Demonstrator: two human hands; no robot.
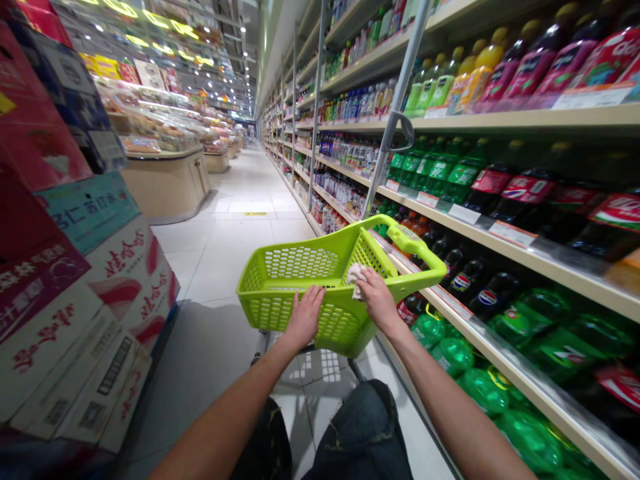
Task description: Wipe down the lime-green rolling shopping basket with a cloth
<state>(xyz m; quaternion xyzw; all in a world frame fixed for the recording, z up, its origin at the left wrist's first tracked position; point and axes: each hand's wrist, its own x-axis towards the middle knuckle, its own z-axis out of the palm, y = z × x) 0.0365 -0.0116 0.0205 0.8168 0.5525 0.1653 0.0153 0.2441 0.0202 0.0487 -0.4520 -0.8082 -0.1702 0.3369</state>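
Here, a green cart (345, 327) stands on the pale floor (215, 267) just ahead of the person, between stacked boxes (120, 257) and a shelf (575, 268) of bottles (463, 175). Its handle (417, 248) points toward the shelf; whether the two touch is unclear.

The left hand (306, 313) lies open on the near rim, fingers extended over the edge, their tips on the inner side. The right hand (377, 297) is closed on a crumpled white cloth (357, 275), holding it against the same rim, nearer the handle. The palm is turned away, and fingers cover part of the cloth; whether it is fabric or paper is hard to say.

The near wall hides much of the cart's inside bottom, and most of its wheels are out of sight beneath. Both forearms and the legs (360, 427) run off the bottom edge. At right the bottles are cut off, and the lowest green ones crowd into shadow. The boxes leave the view at left. Beyond a counter (160, 187), the aisle's far end is too small to make out.
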